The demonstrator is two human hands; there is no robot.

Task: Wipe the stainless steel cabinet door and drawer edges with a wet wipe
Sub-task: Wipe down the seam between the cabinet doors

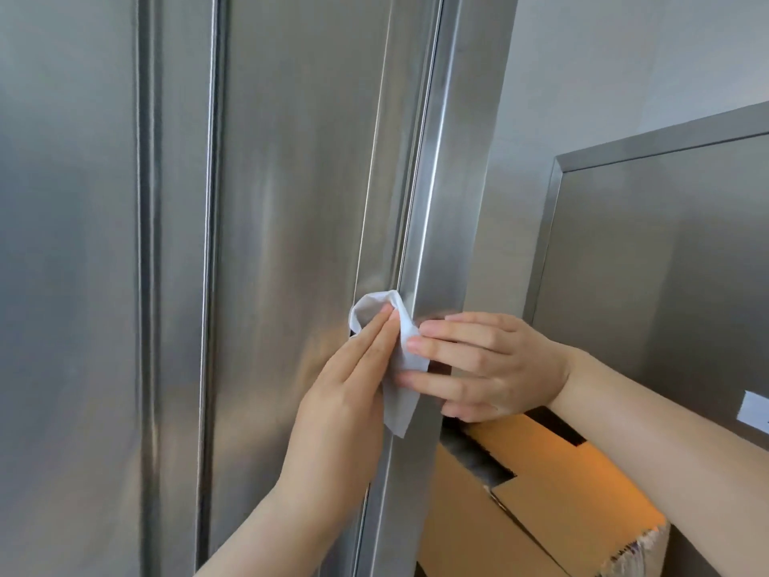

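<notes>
Lower middle of the frame: the wet wipe [401, 410] lies on the cabinet door edge [432, 243], pressed flat by the left hand [345, 393] and right hand [491, 368], fingers straight. Ungripped, it may slip off mid-stroke.

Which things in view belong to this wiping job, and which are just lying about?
In the job: wet wipe; left hand, straight fingers pressing it to the steel; right hand, fingertips on the wipe; cabinet door; door edge.

Lying about: cardboard box below; steel panel to the right; white label on that panel.
</notes>
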